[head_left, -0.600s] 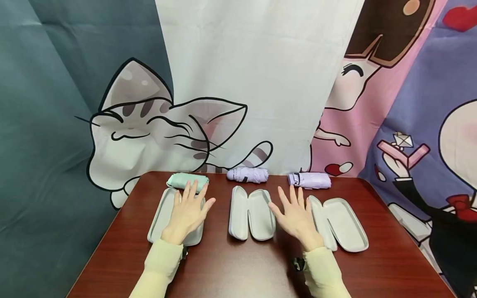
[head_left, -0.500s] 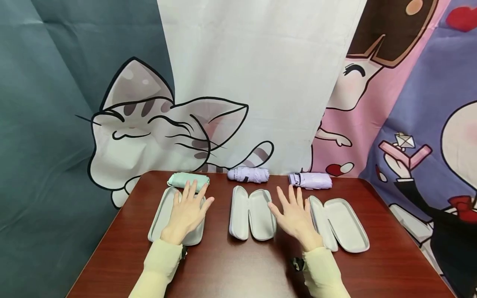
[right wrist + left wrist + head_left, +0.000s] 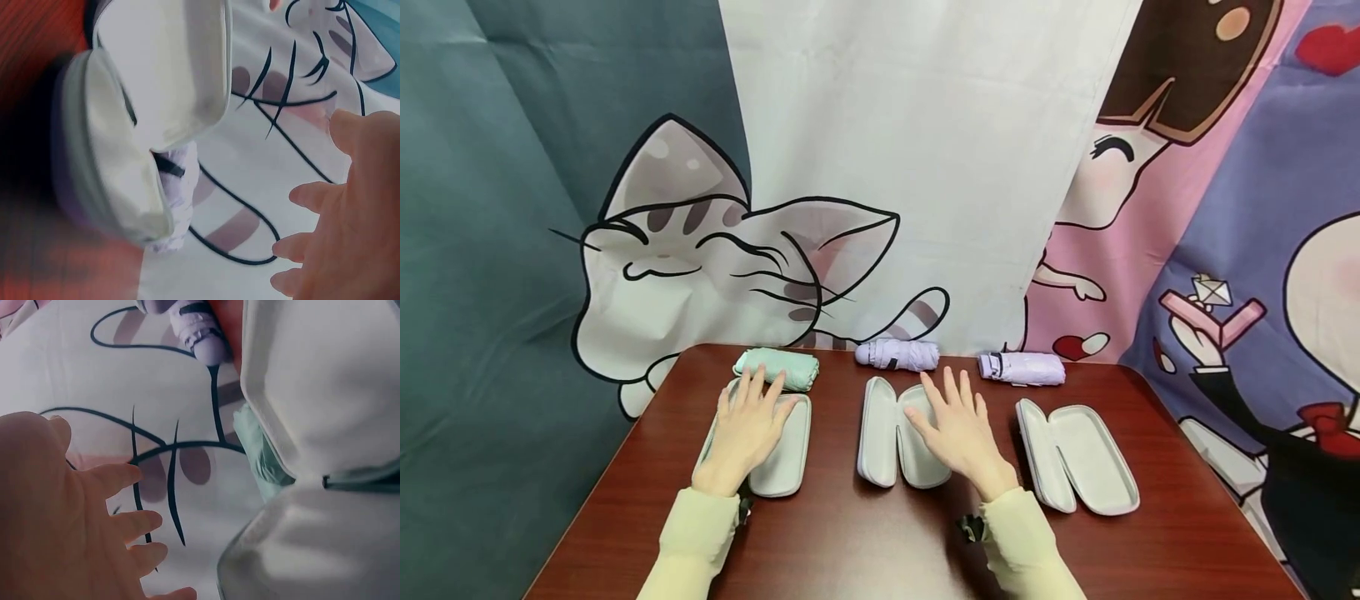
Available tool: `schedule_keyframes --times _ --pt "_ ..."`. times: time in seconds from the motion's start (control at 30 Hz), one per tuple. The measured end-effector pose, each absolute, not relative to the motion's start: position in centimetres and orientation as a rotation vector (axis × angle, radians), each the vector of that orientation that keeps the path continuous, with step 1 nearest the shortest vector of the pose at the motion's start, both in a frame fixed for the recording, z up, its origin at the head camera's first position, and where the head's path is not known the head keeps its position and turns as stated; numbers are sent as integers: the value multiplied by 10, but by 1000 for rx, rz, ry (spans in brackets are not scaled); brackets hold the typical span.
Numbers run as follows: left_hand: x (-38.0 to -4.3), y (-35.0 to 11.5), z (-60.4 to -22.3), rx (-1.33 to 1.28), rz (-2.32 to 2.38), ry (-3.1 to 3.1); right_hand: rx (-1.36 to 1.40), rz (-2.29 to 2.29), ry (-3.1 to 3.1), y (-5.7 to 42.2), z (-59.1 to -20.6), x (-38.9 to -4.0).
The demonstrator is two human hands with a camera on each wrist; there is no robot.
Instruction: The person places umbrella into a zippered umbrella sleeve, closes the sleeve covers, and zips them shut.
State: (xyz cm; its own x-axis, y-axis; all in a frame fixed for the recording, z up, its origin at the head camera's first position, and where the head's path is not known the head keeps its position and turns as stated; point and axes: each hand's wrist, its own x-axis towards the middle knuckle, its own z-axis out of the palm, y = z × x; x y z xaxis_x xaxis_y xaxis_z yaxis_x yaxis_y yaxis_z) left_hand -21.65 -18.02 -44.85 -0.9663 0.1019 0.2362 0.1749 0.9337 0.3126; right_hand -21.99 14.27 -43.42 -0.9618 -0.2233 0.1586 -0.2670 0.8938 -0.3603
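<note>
My left hand hovers over the left half of an open pale case, fingers spread and holding nothing. Just beyond its fingertips lies a folded mint-green umbrella, which also shows behind the case in the left wrist view. My right hand, likewise spread, hangs over the right edge of the middle open case. Behind that case rests a folded lavender umbrella, partly hidden by it in the right wrist view. Whether either hand touches a case cannot be told.
To the right stands a third open case, its two halves spread apart. A second lavender umbrella lies behind it. All rest on a reddish-brown table, with a cartoon-printed cloth hanging along its back edge.
Both hands have shifted left, the left one further over its case and the right one from between two cases to the middle case. The cases and umbrellas stay put.
</note>
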Motion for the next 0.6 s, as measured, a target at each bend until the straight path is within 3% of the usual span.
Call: schedule_keyframes --times 0.6 --pt "-211 -226 -446 -81 -601 -2817 670 581 -2868 76 -418 -238"
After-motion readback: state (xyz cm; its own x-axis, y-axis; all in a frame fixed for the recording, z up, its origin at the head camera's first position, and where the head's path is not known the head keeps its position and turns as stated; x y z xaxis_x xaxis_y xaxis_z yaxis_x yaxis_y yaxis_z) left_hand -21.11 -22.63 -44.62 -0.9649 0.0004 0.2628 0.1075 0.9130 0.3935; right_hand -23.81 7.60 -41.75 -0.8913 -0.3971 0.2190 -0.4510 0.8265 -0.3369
